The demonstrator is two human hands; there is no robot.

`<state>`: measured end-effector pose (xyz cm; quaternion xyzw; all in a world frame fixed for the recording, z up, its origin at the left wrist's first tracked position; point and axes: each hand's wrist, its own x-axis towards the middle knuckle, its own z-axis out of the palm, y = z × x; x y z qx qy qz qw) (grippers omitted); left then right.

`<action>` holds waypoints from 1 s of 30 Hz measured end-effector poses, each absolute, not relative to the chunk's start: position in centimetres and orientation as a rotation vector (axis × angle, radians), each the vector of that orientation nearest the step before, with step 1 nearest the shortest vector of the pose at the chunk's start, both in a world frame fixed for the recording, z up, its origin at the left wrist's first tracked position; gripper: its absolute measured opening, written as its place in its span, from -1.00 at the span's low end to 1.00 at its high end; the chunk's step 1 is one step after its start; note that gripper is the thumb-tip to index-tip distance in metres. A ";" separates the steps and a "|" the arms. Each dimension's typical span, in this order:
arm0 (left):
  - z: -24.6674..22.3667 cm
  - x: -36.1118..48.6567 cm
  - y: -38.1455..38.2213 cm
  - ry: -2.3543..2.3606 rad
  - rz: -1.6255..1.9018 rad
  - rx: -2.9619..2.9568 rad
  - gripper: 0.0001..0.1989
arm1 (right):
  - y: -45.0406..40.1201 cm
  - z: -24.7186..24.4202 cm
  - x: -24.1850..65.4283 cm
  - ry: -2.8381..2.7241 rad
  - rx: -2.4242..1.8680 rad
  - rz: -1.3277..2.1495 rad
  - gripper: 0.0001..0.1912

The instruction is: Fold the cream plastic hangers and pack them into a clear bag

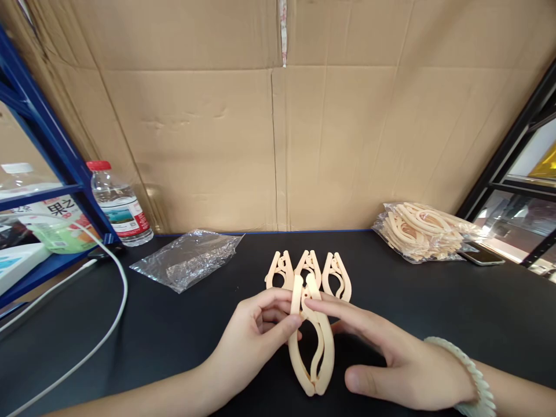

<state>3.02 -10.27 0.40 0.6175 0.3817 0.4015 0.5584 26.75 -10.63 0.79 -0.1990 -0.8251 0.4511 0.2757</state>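
A cream plastic folding clothes hanger [328,353], folded up, is held upright at the front middle. My left hand [249,333] is closed on its left arm, thumb in front and fingers behind. My right hand [399,353] is open beside it, with the thumb apart and the stretched index finger touching the upper right part. Some of the right hand's other fingers are hidden behind the hanger. Just beyond lie three similar folded hangers: a left one [273,267], a middle one [315,265] and a right one [345,278]. The held hanger partly covers the middle one.
A clear plastic bag [191,260] lies back left, near a red-capped water bottle [121,208]. Back right are a bag of more hangers [419,231] and a phone [484,255]. A white cable [121,307] curves along the left. Cardboard [195,127] stands behind the black table [174,330].
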 end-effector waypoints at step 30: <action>3.4 0.5 -8.0 1.234 1.002 1.332 -0.75 | -8.7 -0.1 27.9 -2.066 -0.740 0.853 -0.57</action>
